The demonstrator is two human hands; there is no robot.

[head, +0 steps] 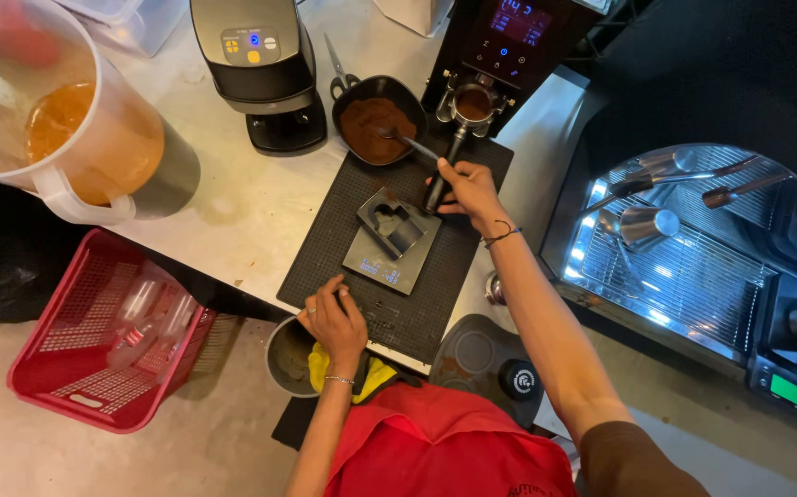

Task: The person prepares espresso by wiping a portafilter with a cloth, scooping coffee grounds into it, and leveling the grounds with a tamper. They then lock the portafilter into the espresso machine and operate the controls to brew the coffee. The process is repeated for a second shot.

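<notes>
Clear jug (58,110) cut off by the top and left edges, blurred by closeness. Bottles in the red basket (95,350) smeared, kind not tellable. Portafilter handle (440,179) partly hidden inside the right hand (470,189). Yellow cloth (371,375) mostly covered by the left hand (334,317) and forearm. Grinder display (520,23) clipped at the top edge, too small to make out
</notes>
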